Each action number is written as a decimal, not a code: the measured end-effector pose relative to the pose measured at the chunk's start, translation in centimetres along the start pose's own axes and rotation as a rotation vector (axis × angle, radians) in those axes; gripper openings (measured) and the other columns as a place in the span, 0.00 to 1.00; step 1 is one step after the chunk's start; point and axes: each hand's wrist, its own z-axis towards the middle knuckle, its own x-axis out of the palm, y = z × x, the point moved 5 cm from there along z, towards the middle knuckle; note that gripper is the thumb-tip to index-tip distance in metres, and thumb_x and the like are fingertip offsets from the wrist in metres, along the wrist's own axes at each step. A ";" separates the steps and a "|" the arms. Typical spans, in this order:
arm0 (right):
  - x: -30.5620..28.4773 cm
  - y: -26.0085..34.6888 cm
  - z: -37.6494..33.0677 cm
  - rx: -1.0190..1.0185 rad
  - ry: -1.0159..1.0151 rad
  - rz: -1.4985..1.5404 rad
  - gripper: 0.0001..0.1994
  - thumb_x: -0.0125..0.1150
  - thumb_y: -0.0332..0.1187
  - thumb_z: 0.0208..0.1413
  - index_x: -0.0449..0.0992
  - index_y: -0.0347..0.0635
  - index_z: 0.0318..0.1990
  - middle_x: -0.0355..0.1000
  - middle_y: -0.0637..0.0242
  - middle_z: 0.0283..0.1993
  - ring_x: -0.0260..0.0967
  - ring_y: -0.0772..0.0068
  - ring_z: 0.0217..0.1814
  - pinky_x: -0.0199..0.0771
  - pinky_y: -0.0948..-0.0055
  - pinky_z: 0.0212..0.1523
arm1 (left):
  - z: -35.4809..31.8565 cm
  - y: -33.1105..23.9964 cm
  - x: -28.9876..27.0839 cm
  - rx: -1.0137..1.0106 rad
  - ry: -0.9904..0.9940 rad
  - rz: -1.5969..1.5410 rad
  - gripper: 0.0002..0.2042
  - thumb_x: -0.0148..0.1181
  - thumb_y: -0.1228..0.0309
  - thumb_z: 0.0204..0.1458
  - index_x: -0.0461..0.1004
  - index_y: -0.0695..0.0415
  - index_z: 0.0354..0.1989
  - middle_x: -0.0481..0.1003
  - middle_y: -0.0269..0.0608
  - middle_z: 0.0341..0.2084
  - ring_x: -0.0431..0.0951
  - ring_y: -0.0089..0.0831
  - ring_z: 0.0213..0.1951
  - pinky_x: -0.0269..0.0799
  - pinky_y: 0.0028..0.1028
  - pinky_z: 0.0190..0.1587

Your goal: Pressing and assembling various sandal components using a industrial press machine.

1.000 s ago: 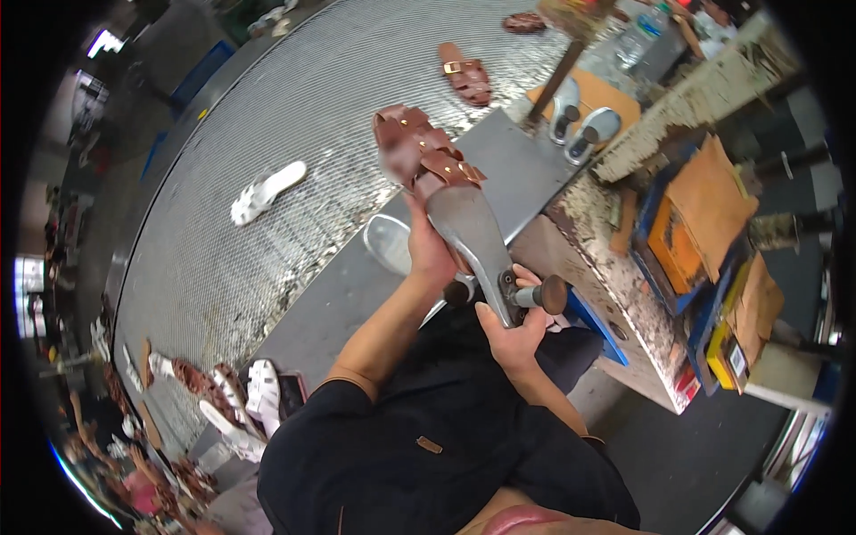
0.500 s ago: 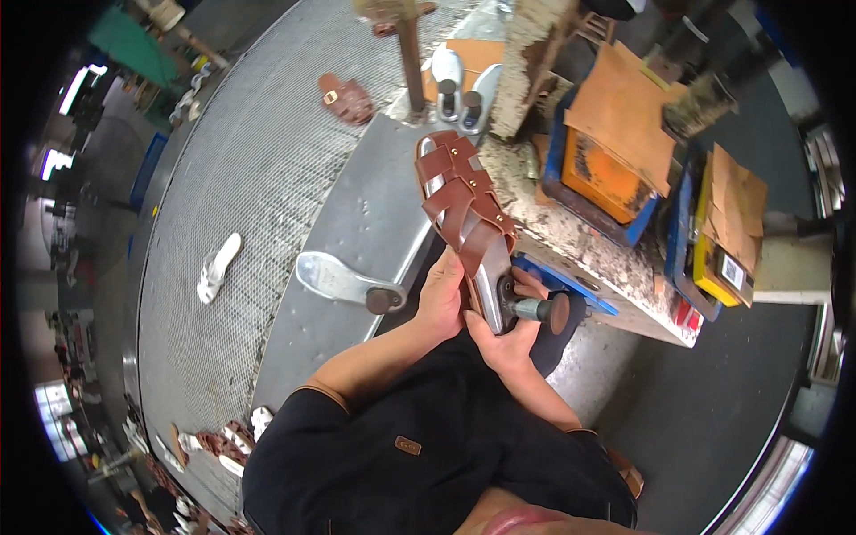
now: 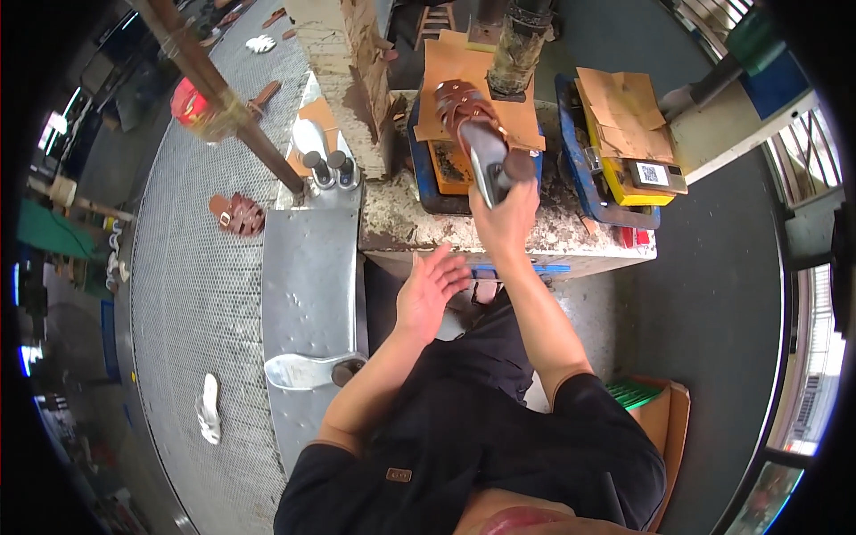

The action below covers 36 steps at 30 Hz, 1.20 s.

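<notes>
Gripping a brown woven sandal (image 3: 471, 125) by its heel end, the right hand (image 3: 504, 218) is closed tight around the grey sole and block heel, sole facing up, toe pointing away. Sandal sits raised over the worn workbench (image 3: 464, 234), just above the orange cardboard sheet (image 3: 464, 67) and near the vertical post (image 3: 517, 40) at the bench's far side. Left hand (image 3: 430, 290) is released, palm open, fingers spread, holding nothing, just below the bench's near edge.

Judgement: doing this well means keeping the grip firm on the heel and the sole level while bringing the toe down, since the post stands close ahead of the toe. Blue tray (image 3: 580, 174) with yellow box crowds the bench's right part; little free room there. Bench's near edge is chipped and rough, wrist should stay clear. More open room lies left of the bench, over the metal plate (image 3: 312, 276), where a grey shoe last (image 3: 308, 370) lies.
</notes>
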 end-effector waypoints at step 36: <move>7.7 5.2 -31.5 0.161 0.832 0.130 0.19 0.70 0.27 0.60 0.75 0.33 0.57 0.75 0.48 0.54 0.79 0.48 0.50 0.80 0.57 0.51 | -1.3 -39.3 -45.3 0.160 -0.834 2.038 0.24 0.66 0.67 0.56 0.77 0.58 0.62 0.78 0.61 0.56 0.78 0.56 0.60 0.73 0.51 0.62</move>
